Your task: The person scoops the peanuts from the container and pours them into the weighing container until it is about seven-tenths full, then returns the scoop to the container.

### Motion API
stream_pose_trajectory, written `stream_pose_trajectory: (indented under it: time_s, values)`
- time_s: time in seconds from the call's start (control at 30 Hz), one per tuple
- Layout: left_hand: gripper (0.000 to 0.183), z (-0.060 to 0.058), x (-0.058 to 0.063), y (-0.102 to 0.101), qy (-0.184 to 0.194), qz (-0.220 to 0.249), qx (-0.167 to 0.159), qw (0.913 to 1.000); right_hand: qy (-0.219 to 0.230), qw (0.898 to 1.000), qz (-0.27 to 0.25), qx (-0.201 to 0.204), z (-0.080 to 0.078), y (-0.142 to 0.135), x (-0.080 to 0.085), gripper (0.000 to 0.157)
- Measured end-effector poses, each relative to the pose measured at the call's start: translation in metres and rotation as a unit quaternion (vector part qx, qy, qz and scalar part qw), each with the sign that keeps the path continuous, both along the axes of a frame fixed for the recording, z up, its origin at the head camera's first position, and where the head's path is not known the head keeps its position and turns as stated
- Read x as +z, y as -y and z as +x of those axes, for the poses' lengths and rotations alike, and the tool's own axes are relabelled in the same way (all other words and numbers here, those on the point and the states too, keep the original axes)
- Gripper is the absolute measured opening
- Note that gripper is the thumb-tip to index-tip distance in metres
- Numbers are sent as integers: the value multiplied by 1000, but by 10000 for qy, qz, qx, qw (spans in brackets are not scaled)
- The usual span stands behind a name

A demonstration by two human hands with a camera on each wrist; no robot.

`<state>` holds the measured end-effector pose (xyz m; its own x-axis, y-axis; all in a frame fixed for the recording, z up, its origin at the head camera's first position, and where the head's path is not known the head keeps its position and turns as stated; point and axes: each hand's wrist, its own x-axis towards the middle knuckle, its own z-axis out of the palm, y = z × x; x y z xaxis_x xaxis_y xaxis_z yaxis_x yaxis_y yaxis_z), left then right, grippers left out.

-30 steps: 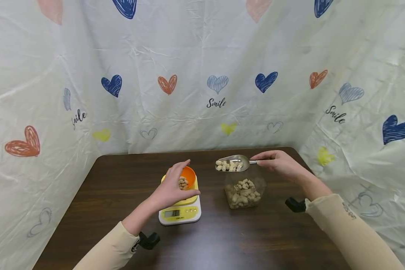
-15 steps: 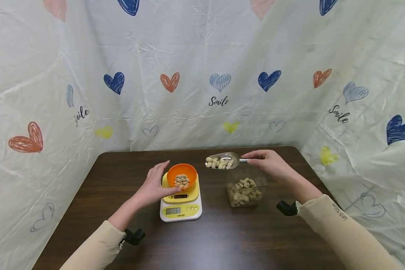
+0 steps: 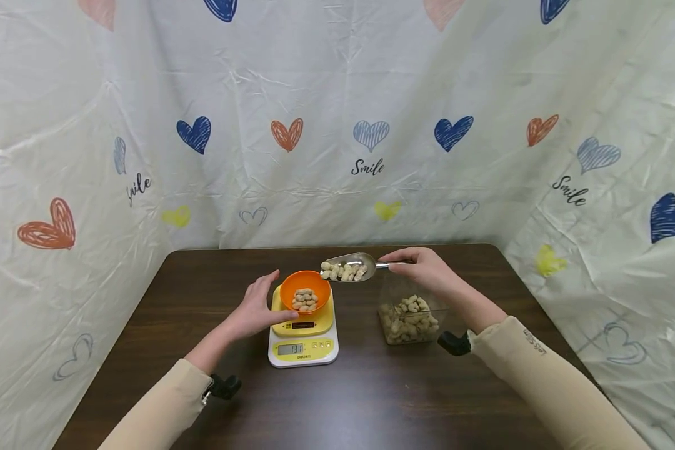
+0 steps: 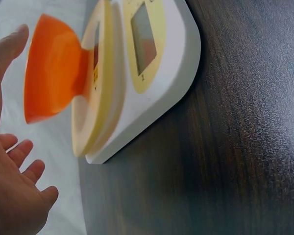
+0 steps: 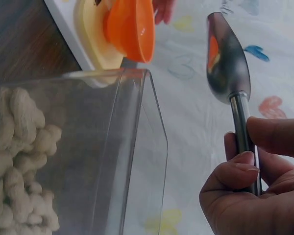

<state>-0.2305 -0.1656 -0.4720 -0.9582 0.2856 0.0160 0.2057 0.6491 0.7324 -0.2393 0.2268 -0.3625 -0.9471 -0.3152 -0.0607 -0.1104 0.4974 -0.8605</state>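
Observation:
My right hand (image 3: 419,265) grips the handle of a metal scoop (image 5: 229,63), raised above the table and loaded with peanuts (image 3: 345,272). The scoop's front end reaches the right rim of an orange bowl (image 3: 305,281) in the head view. Several peanuts lie in that bowl, which stands on a yellow and white kitchen scale (image 3: 304,350). The scale's display seems to read 131. Beside the bowl's left side my left hand (image 3: 255,312) is spread, thumb and fingers apart; the left wrist view shows a gap between them and the bowl (image 4: 54,68).
A clear plastic container (image 3: 410,337) with many peanuts stands right of the scale, beneath my right forearm. The dark wooden table (image 3: 371,400) backs onto a white curtain (image 3: 315,206) printed with hearts.
My right hand has carried the loaded scoop leftward from above the container to the bowl's rim. My left hand has drawn back left, uncovering the bowl. The head view has shifted slightly.

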Motion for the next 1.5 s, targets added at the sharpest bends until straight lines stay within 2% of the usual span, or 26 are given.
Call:
stream_pose_trajectory:
  time_s: [0.27, 0.43, 0.63, 0.9, 1.2, 1.5]
  values:
    - [121, -6, -7, -6, 53, 26, -63, 10000, 31, 9999, -95, 16, -6, 17, -6, 29]
    - [120, -9, -12, -8, 27, -3, -8, 10000, -32, 9999, 160, -48, -9, 25, -8, 27]
    - [121, -10, -12, -11, -14, 15, -10, 10000, -104, 9994, 329, 18, -12, 31, -10, 27]
    - [114, -9, -11, -14, 32, 111, 21, 9999, -834, 9918, 942, 225, -15, 41, -12, 24]
    - [111, -7, -10, -15, 100, 135, 27, 9999, -1553, 9776, 1412, 182, -10, 54, -6, 24]
    - [110, -8, -10, -15, 57, 169, 10, 9998, -1947, 9665, 1670, 39, -8, 52, -2, 23]
